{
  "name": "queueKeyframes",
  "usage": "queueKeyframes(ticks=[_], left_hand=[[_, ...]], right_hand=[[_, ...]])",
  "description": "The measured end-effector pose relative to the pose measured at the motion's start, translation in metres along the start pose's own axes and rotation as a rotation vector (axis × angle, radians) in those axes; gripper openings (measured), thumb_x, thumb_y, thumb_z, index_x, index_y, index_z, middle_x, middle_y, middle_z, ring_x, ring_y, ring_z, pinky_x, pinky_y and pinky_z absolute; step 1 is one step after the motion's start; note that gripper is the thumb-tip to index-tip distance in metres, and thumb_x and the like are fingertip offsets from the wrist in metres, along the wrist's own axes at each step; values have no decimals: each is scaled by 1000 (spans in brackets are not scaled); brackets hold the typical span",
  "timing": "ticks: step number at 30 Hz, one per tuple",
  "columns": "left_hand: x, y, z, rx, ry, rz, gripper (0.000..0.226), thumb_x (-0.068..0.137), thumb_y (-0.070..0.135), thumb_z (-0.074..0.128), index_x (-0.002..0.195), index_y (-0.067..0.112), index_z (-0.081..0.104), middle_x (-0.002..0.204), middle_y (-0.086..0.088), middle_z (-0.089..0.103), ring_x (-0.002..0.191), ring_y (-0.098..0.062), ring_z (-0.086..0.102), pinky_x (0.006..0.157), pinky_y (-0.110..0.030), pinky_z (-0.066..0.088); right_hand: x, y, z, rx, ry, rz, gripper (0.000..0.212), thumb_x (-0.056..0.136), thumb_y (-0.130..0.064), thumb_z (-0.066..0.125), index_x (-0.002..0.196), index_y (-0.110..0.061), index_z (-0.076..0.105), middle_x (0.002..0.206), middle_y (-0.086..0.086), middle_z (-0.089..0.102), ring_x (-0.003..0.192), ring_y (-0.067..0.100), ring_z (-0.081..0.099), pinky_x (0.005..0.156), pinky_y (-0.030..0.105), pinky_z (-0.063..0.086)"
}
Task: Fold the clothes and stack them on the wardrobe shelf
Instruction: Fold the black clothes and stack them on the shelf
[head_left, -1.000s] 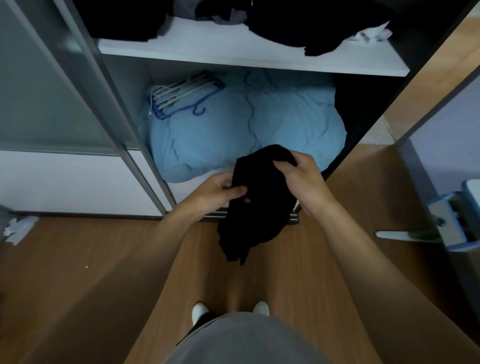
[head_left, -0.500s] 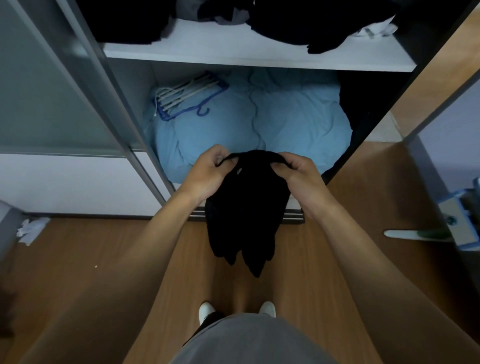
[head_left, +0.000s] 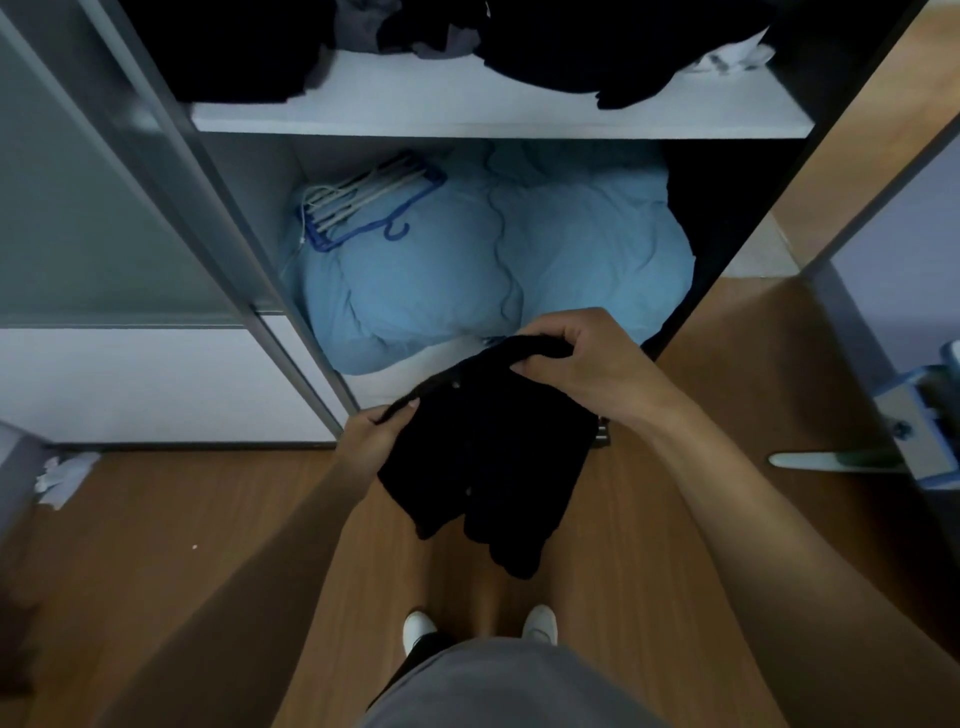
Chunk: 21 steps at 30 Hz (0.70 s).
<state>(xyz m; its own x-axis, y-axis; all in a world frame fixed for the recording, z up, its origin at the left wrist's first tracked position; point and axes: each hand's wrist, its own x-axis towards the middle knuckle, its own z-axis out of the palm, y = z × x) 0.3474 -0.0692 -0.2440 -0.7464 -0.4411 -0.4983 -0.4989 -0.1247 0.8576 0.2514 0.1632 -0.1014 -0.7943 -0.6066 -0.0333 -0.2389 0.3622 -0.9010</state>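
black garment (head_left: 488, 457), top edge pinched between left hand (head_left: 374, 441), right hand (head_left: 582, 364)

One black fabric garment (head_left: 488, 457) hangs between two bare hands, the left hand (head_left: 374, 441) and the right hand (head_left: 587, 364). There is one white wardrobe shelf (head_left: 467, 111), and on it are two heaps of black clothes, the left heap (head_left: 234, 47) and the right heap (head_left: 623, 47); how many pieces each holds cannot be told. Below lies one pale blue padded quilt (head_left: 571, 270) with one bundle of plastic hangers (head_left: 363, 208), too tightly packed to count. Two white shoes (head_left: 418, 626) and one crumpled white scrap (head_left: 67, 475) are on the floor.
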Motion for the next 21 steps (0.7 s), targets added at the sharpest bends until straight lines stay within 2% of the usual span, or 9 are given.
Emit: queueKeyframes(ticks=[2,5,7,9,11,13,16,19,21], left_hand=[[5,10,-3,3,62,105,17,85,35,76,75,22,78,78,1,77,72,-15,73,63,-21,55],[10,25,-13,126,16,228,27,79,33,81,63,17,66,60,4,64,57,-10,61,54,-18,46],[11,33,-22,275,-126,283,32,75,37,84,69,13,64,60,5,62,56,-7,59,50,-15,44],[9,39,-31,452,-295,311,27,72,33,88,80,16,69,69,8,68,65,-6,65,57,-15,48],[9,43,-39,562,-399,319,29,71,25,89,93,19,72,85,7,73,79,-6,70,67,-15,53],[9,45,-44,619,-416,315,27,75,17,86,97,19,72,89,6,73,82,-4,69,70,-12,52],[8,49,-46,577,-368,349,9,85,11,76,86,18,71,73,13,69,71,-2,65,63,-9,46],[5,60,-39,445,-177,476,17,92,15,69,75,13,68,60,14,61,57,4,55,54,-11,40],[2,70,-32,379,-27,574,19,93,14,66,74,14,68,61,12,61,56,4,55,55,-12,41]], right_hand=[[3,11,-8,-215,-36,15,8,88,-13,72,95,-12,75,91,4,74,86,14,69,78,28,52],[3,36,-22,-248,133,114,14,91,-11,68,104,-8,74,101,6,73,98,19,67,91,32,51],[-1,53,-28,-145,264,156,14,93,-9,66,103,-8,75,103,5,75,97,15,69,92,28,53],[-5,63,-29,-32,330,170,14,92,-6,66,98,-12,77,100,4,76,88,8,70,84,18,55],[-5,68,-30,46,332,166,16,89,-3,68,96,-15,78,98,4,75,82,4,69,80,15,53],[-3,70,-31,48,284,164,17,87,-4,70,97,-16,78,96,4,70,80,2,66,81,17,51],[-1,68,-33,58,199,158,17,89,-6,70,101,-13,78,97,8,67,83,6,65,82,19,50],[-2,62,-37,97,79,159,16,90,-8,70,101,-16,78,101,4,75,89,8,71,83,17,53],[-3,59,-39,18,-61,178,10,89,-17,73,97,-16,79,97,7,77,88,16,72,82,26,55]])
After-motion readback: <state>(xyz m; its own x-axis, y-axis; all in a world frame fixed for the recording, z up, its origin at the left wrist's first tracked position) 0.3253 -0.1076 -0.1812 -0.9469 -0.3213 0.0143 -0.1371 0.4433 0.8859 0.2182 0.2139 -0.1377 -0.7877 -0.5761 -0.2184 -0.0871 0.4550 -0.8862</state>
